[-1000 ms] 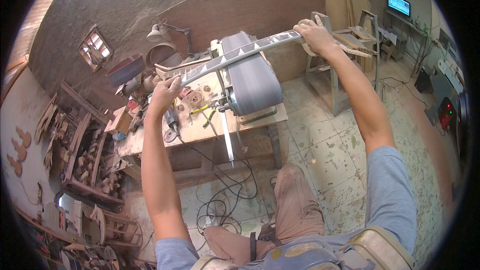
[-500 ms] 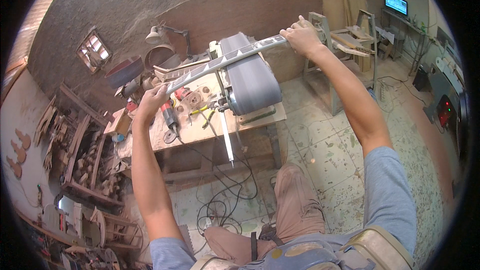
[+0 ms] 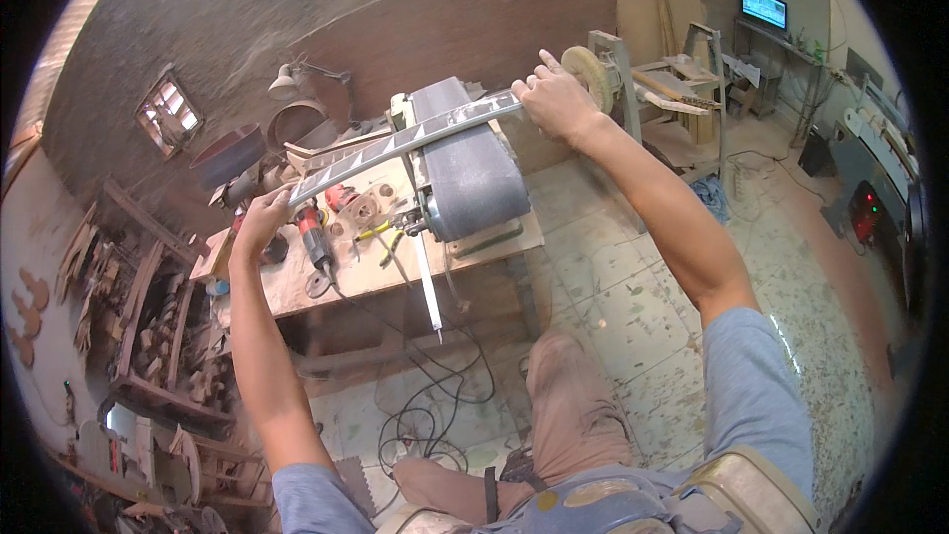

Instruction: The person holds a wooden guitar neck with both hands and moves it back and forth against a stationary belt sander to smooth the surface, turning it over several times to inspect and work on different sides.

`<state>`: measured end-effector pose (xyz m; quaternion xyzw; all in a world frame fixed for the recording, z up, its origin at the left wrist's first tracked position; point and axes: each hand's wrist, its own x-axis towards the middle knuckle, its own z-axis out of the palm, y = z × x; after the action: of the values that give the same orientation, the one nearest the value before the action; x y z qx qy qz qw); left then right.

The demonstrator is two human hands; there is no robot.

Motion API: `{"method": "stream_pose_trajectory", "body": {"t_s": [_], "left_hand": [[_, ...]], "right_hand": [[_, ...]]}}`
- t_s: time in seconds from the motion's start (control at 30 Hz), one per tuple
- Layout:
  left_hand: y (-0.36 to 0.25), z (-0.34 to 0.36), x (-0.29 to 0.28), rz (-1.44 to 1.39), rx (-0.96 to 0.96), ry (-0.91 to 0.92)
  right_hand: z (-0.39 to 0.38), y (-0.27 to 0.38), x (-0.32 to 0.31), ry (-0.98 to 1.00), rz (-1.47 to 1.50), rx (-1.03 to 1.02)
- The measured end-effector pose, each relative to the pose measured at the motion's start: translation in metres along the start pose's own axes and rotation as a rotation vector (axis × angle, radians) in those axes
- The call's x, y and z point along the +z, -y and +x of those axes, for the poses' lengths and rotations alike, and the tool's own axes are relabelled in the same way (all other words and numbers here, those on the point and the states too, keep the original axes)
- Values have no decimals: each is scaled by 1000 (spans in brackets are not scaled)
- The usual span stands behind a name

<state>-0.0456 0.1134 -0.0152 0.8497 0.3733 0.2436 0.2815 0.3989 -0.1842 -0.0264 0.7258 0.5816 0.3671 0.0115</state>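
My left hand [image 3: 269, 210] is closed on the left end of a long narrow strip [image 3: 397, 141], which has dark panels with pale wedge shapes and a grey edge. My right hand [image 3: 547, 99] holds the other end, its index finger raised. The strip lies crosswise over the grey belt of a belt sander [image 3: 470, 185]. Below my left hand a red-and-grey power tool [image 3: 314, 238] rests on the wooden bench [image 3: 395, 277], near yellow-handled pliers [image 3: 381, 229] and small wooden parts. A long pale metal bar [image 3: 427, 287] points down from the sander.
A round buffing wheel [image 3: 588, 76] and wooden stand [image 3: 707, 89] are beyond my right hand. A desk lamp [image 3: 284, 82] stands behind the bench. Wood shelving [image 3: 140, 311] is at the left, a screen [image 3: 763, 6] at the back right, cables [image 3: 435, 415] on the floor.
Both hands have moved left with the strip, the right one also slightly down, so its end sits nearer the belt. The view has shifted, and the buffing wheel now shows past my right hand.
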Motion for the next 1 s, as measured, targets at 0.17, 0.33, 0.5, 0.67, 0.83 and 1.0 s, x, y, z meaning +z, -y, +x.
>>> {"method": "stream_pose_trajectory", "body": {"t_s": [0.17,0.33,0.5,0.67,0.83,1.0], "left_hand": [[1,16,5,36,45,9],[-40,32,43,229,129,-18],[-82,34,92,277,205,-81],[-109,23,103,297,194,-60],[-67,21,73,254,222,-87],[-44,10,49,176,62,-55]], "right_hand": [[-11,-12,13,-140,70,9],[-32,-56,21,-101,63,79],[-51,-102,27,-42,69,137],[-59,-113,32,-7,62,191],[-36,-88,37,-100,107,111],[-15,-55,29,-46,68,72]]}}
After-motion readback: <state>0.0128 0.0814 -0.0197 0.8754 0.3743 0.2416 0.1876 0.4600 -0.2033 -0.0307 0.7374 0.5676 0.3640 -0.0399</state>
